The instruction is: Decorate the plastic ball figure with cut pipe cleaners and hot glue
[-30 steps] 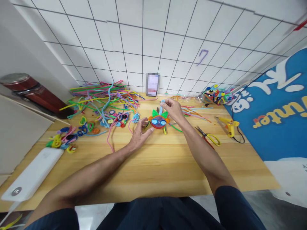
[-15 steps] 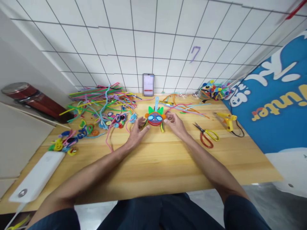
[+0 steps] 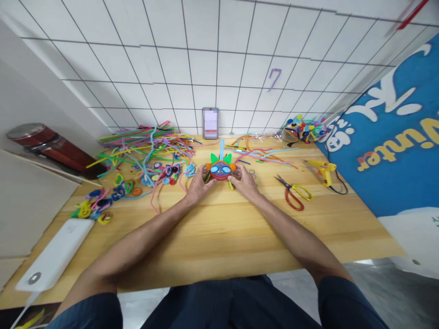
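A small pipe-cleaner figure (image 3: pixel 220 170) with blue ring eyes, a red mouth, green spikes, orange ears and a light blue stalk sits on the wooden table (image 3: pixel 219 233). My left hand (image 3: pixel 198 184) touches its left side with the fingers curled around it. My right hand (image 3: pixel 244 181) holds its right side. Both hands rest on the table top and cup the figure between them.
Loose pipe cleaners (image 3: pixel 144 141) and coiled pieces (image 3: pixel 113 192) lie at the left. Red-and-yellow scissors (image 3: pixel 295 195) and a yellow glue gun (image 3: pixel 322 170) are at the right. A phone (image 3: pixel 210 123) leans on the tiled wall, a white box (image 3: pixel 51 256) lies front left.
My right hand let go of the blue stalk at the top and came down to the figure's right side. My left hand closed in on its left side.
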`<state>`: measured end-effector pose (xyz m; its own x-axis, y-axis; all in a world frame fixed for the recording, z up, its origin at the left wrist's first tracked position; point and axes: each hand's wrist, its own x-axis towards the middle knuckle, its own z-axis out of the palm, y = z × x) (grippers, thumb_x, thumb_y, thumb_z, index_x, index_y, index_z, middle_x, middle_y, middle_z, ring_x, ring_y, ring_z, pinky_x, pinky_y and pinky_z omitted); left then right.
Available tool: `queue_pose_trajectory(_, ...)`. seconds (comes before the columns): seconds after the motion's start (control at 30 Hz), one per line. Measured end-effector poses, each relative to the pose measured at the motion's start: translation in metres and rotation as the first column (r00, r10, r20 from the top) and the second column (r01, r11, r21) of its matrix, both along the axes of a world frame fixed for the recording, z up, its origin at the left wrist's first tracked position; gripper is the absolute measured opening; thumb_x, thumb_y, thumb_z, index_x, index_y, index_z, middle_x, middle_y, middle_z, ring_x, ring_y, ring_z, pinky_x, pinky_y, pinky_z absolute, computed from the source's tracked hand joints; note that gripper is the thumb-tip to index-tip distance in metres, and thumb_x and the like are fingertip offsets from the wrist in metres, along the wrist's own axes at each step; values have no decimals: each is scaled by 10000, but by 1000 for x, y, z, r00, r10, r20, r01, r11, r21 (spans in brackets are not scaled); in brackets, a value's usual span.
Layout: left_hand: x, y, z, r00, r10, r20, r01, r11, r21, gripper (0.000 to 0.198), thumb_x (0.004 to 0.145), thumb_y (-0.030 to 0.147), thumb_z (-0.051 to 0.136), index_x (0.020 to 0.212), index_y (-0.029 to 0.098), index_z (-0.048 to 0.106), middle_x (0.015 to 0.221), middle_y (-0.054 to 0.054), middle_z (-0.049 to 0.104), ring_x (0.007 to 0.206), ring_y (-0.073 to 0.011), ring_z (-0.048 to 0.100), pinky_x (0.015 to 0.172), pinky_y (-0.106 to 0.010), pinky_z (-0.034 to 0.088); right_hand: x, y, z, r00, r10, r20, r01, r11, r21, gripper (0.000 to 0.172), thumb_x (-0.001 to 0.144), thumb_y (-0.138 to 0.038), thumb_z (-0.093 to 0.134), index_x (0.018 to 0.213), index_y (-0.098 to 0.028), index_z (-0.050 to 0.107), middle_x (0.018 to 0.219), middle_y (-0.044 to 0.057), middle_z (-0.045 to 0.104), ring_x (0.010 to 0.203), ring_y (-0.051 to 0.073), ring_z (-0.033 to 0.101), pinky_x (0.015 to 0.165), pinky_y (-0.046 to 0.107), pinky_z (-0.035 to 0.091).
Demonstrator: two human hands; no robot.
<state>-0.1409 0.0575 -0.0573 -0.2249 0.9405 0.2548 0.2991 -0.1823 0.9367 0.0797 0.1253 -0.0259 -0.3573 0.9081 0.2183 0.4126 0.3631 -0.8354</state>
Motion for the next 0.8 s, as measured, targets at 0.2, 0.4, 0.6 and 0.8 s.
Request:
queue_pose_trajectory(0.2,4,-4,5,996,18,-89,-14,999,43,668,846,428,816,1409,219,524,1366,-146,711,1255,-302,706,1094,-495,565,0,0,2,1000,3,-24,-3,1000,-6,456,842,-392,699,1268,-244,632,1163,86,800,1088,269,747,975,464,580)
queue_pose_trajectory(0.4,7,-9,13,993,20,-119,-16,999,37,520,897,458,773,1323,205,616,1298,-129,747,1211,-303,717,1072,-481,569,1,-5,2,1000,-1,-9,1,1000,1,458,827,-450,703,1229,-239,644,1149,94,790,1068,281,732,958,455,571)
queue_pose_trajectory(0.6,7,-7,15,999,-8,-42,7,1000,-10,483,901,518,748,1243,185,672,1189,-111,769,1075,-281,737,988,-459,588,1,-8,4,1000,9,-6,-9,1000,8,401,889,-548,638,1134,-233,680,1101,87,772,1038,281,704,964,442,547)
queue_pose_trajectory(0.8,8,-6,19,1000,9,-17,-9,1000,-22,441,883,508,770,1189,205,673,1131,-73,782,1013,-245,736,920,-396,594,-2,-6,3,1000,-31,-3,31,999,18,347,873,-520,665,1091,-251,691,1028,54,767,966,272,687,912,424,556)
